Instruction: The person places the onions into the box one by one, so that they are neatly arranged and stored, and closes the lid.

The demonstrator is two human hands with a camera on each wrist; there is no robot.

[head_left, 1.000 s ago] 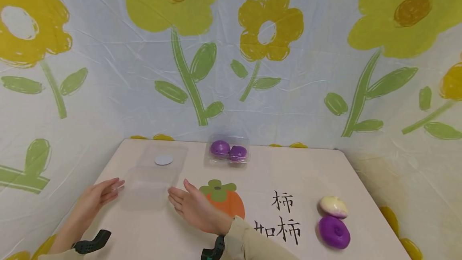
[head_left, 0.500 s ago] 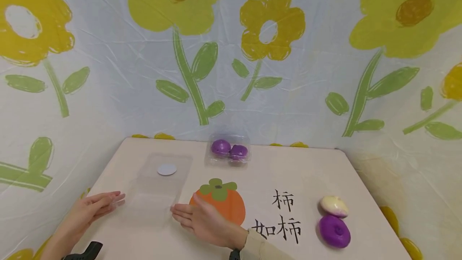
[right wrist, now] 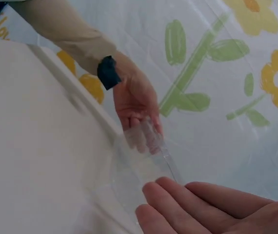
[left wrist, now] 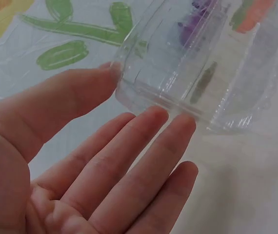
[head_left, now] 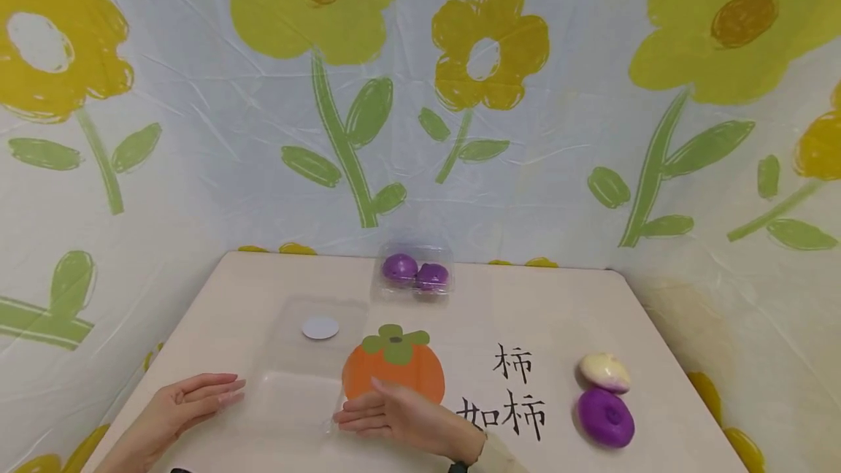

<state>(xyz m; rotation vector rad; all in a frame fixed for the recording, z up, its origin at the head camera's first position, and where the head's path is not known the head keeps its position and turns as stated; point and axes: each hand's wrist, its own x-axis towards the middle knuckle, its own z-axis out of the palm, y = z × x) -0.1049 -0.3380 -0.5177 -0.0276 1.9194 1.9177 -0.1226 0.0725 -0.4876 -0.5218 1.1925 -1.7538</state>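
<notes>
A clear plastic clamshell box sits low on the left side of the head view. Its lid is folded back and bears a round white label. At the box's left side is my left hand, with the thumb tip and long, nearly straight fingers right at the plastic edge in the left wrist view. My right hand lies along the opposite side, its straight fingertips at the wall. The right wrist view shows the see-through wall between both hands. Nothing shows inside the box.
Another clear box with two purple round fruit-like pieces stands at the back of the pale table. At right lie a cream round piece and a purple one. A persimmon print marks the tabletop.
The clamshell box has come toward me and slightly right, with both hands moving along at its sides. Both boxed purple pieces and the two loose pieces stay in place.
</notes>
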